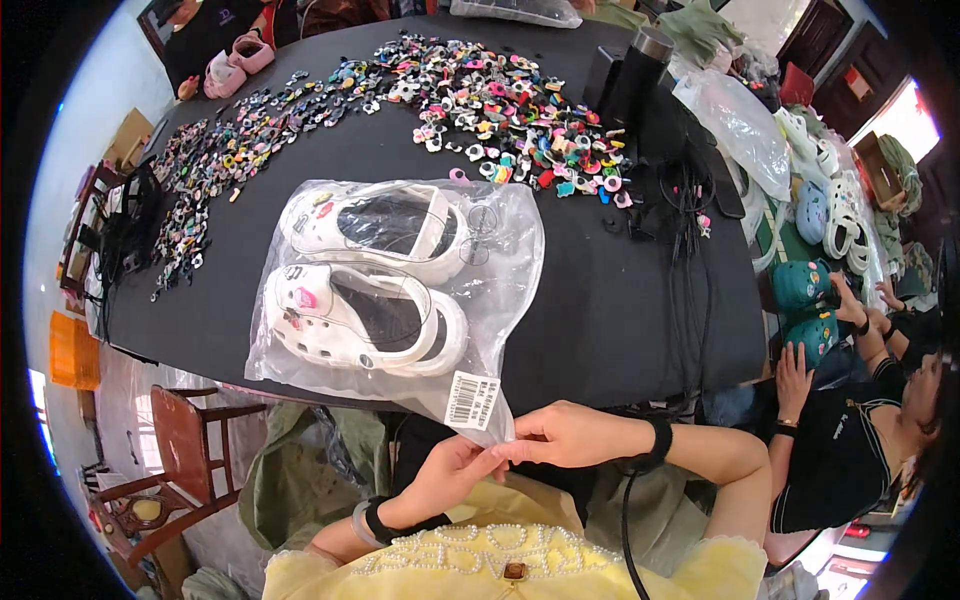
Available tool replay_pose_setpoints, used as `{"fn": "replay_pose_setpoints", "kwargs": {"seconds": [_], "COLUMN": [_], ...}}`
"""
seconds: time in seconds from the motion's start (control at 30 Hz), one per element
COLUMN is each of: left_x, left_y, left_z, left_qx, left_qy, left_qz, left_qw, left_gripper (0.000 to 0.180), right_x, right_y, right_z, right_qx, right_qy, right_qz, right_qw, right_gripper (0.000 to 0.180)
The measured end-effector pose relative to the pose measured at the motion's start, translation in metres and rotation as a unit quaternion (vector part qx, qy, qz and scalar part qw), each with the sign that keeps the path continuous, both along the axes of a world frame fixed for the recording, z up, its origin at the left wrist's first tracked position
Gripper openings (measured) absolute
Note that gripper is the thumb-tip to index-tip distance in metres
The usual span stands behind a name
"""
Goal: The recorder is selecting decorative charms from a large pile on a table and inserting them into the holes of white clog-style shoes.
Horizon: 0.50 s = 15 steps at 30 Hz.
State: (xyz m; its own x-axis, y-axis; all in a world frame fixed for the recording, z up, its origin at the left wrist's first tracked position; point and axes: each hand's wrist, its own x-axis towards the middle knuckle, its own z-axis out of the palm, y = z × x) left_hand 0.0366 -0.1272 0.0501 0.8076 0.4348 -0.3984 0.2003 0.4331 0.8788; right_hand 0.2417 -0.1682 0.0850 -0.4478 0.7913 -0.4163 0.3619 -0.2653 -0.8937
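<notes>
A clear plastic bag lies on the black table, and inside it rests a pair of white clogs decorated with small charms. A white barcode label is stuck near the bag's near corner, which hangs past the table edge. My left hand is closed on that corner, its thumb and fingers pinching the plastic. My right hand pinches the same corner from the right, so the fingertips of both hands meet there. The clogs stay flat on the table, away from my hands.
Beyond the bag, many colourful shoe charms spread in an arc. A dark bottle and black cables occupy the table's right. At far right, a person's hands hold teal clogs. A wooden chair stands left; another person with pink clogs is far left.
</notes>
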Motion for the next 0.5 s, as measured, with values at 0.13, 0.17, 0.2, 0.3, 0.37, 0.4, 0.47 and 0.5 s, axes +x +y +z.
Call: {"fn": "replay_pose_setpoints", "kwargs": {"seconds": [0.13, 0.17, 0.2, 0.3, 0.37, 0.4, 0.47, 0.5], "left_x": [-0.004, -0.007, -0.01, -0.02, -0.025, -0.025, -0.026, -0.026], "left_y": [-0.002, -0.001, 0.0, 0.004, 0.006, 0.005, 0.005, 0.006], "left_z": [0.006, 0.007, 0.006, 0.004, 0.0, 0.003, -0.003, -0.003], "left_qx": [-0.02, -0.027, -0.035, -0.025, -0.011, -0.006, 0.027, 0.031], "left_qy": [0.007, 0.024, 0.039, 0.053, 0.061, 0.074, 0.098, 0.094], "left_qz": [0.016, 0.01, 0.0, -0.004, -0.021, -0.02, -0.041, -0.043], "left_qw": [1.0, 0.999, 0.999, 0.998, 0.998, 0.997, 0.994, 0.994], "left_gripper": [0.021, 0.019, 0.018, 0.018, 0.022, 0.022, 0.022, 0.022], "right_x": [-0.003, -0.002, 0.005, 0.024, 0.046, 0.064, 0.096, 0.107], "right_y": [-0.004, 0.0, 0.009, 0.044, 0.069, 0.082, 0.105, 0.117], "right_z": [-0.018, -0.025, -0.03, -0.014, -0.024, -0.032, -0.043, -0.044], "right_qx": [0.066, 0.091, 0.069, 0.081, 0.128, 0.142, 0.173, 0.166], "right_qy": [0.027, 0.007, 0.006, 0.041, -0.006, -0.023, -0.031, -0.033], "right_qz": [-0.107, -0.135, -0.159, -0.242, -0.334, -0.362, -0.431, -0.47], "right_qw": [0.992, 0.987, 0.985, 0.966, 0.934, 0.921, 0.885, 0.866], "right_gripper": [0.031, 0.03, 0.029, 0.027, 0.03, 0.03, 0.032, 0.033]}}
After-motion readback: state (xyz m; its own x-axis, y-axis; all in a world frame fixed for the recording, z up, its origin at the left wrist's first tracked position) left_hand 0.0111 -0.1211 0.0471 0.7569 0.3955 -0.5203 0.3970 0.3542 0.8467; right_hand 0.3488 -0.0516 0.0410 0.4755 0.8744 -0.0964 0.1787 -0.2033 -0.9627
